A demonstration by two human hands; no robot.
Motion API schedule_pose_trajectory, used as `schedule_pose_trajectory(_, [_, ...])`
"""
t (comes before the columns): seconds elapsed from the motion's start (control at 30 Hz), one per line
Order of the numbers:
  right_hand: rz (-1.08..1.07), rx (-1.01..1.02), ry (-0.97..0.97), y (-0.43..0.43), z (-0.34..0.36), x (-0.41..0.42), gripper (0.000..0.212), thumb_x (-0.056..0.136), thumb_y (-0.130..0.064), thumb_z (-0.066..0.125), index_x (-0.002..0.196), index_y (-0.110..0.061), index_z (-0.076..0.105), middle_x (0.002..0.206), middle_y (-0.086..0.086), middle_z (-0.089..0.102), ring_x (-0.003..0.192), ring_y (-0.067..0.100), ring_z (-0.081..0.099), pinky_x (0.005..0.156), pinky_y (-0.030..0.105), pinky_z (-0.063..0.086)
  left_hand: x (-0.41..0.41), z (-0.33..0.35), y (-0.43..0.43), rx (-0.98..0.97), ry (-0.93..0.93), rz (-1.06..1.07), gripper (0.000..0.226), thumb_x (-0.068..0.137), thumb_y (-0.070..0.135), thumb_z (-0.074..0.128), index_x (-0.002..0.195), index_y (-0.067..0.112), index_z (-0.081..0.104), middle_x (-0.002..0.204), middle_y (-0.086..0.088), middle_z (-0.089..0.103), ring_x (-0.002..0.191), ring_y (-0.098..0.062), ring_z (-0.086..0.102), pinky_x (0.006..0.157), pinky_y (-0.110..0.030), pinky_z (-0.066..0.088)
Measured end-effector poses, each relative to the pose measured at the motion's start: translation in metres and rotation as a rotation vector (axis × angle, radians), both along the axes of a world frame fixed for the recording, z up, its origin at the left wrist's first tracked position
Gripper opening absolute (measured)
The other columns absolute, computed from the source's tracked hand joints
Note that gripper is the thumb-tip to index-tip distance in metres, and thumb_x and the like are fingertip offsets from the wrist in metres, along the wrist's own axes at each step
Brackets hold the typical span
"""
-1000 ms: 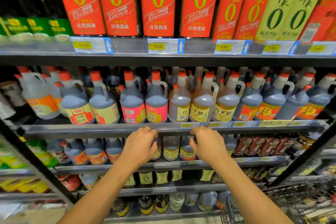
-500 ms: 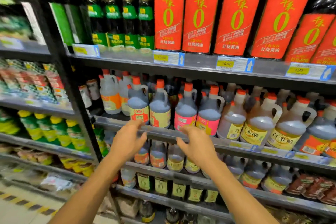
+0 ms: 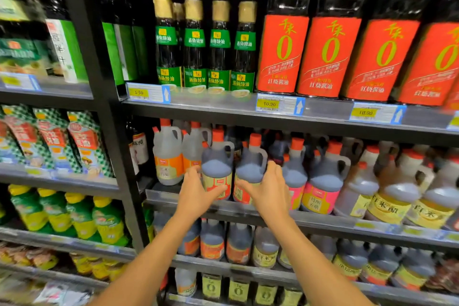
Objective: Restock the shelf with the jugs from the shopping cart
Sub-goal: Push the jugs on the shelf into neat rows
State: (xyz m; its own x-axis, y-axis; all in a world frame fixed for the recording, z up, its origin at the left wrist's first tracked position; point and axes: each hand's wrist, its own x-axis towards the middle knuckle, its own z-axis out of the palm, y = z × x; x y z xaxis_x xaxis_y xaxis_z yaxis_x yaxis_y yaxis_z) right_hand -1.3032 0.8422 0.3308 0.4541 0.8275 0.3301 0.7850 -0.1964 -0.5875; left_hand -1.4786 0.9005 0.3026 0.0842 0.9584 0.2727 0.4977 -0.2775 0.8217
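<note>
L hand [image 3: 196,196] + R hand [image 3: 269,191] round 2 jugs [image 3: 217,169]

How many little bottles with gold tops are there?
5. Four gold-topped bottles stand in a front row on the upper shelf, left of the red-label bottles. A fifth peeks out behind the first two. More may hide behind.

Left jug [image 3: 216,169] and right jug [image 3: 249,169]: dark, orange-capped, yellow-and-red labels, upright, side by side at the shelf [image 3: 318,222] front edge, gripped between left hand [image 3: 196,196] and right hand [image 3: 269,194].
</note>
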Motion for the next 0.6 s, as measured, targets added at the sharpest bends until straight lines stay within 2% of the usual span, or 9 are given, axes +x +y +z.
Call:
schedule_pose_trajectory(0.07, [-0.032, -0.031, -0.037, 0.005, 0.002, -0.004, 0.08, 0.073, -0.067, 0.076, 0.12, -0.01, 0.046, 0.114, 0.006, 0.052, 0.098, 0.034, 0.064, 0.072, 0.047, 0.055, 0.004, -0.003, 0.007, 0.016, -0.007, 0.03, 0.08, 0.068, 0.041, 0.088, 0.127, 0.012, 0.044, 0.116, 0.003, 0.044, 0.112, -0.026, 0.053, 0.091, -0.039, 0.049])
schedule_pose_trajectory(0.2, [-0.064, -0.034, -0.013, 0.014, 0.0, -0.006, 0.081, 0.072, -0.067, 0.078, 0.117, -0.009, 0.044, 0.114, 0.007, 0.051, 0.098, 0.036, 0.062, 0.075, 0.048, 0.054, 0.007, -0.009, 0.018, 0.029, -0.014, 0.065, 0.077, 0.06, 0.049, 0.089, 0.112, 0.013, 0.045, 0.109, -0.004, 0.047, 0.106, -0.028, 0.052, 0.088, -0.045, 0.05])
schedule_pose_trajectory(0.33, [-0.029, 0.016, 0.134, 0.018, -0.003, 0.0, 0.073, 0.07, -0.054, 0.086, 0.111, -0.011, 0.043, 0.103, 0.007, 0.058, 0.091, 0.034, 0.063, 0.069, 0.05, 0.054, 0.005, -0.011, 0.024, 0.038, -0.025, 0.044, 0.072, 0.062, 0.051, 0.088, 0.107, 0.013, 0.046, 0.104, -0.004, 0.048, 0.102, -0.029, 0.052, 0.085, -0.046, 0.05])
schedule_pose_trajectory(0.47, [0.058, -0.001, 0.227, 0.017, -0.007, 0.005, 0.066, 0.073, -0.047, 0.084, 0.107, -0.019, 0.035, 0.089, 0.009, 0.064, 0.077, 0.032, 0.066, 0.06, 0.053, 0.056, 0.0, -0.013, 0.029, 0.046, -0.031, -0.001, 0.065, 0.066, 0.043, 0.089, 0.108, 0.016, 0.046, 0.106, -0.003, 0.05, 0.104, -0.026, 0.053, 0.088, -0.045, 0.05])
schedule_pose_trajectory(0.53, [0.076, 0.026, 0.234, 0.015, -0.006, 0.004, 0.069, 0.072, -0.046, 0.086, 0.109, -0.02, 0.034, 0.097, 0.008, 0.063, 0.082, 0.03, 0.066, 0.064, 0.053, 0.057, -0.003, -0.014, 0.03, 0.044, -0.046, -0.019, 0.067, 0.065, 0.044, 0.088, 0.11, 0.018, 0.046, 0.108, -0.003, 0.051, 0.105, -0.025, 0.054, 0.09, -0.046, 0.051])
schedule_pose_trajectory(0.6, [0.03, 0.055, 0.191, 0.014, -0.003, -0.001, 0.081, 0.069, -0.046, 0.09, 0.12, -0.014, 0.037, 0.112, 0.009, 0.058, 0.094, 0.032, 0.064, 0.071, 0.05, 0.057, -0.004, -0.015, 0.03, 0.025, -0.059, -0.026, 0.073, 0.061, 0.052, 0.085, 0.112, 0.02, 0.045, 0.111, -0.002, 0.051, 0.107, -0.024, 0.055, 0.09, -0.047, 0.052])
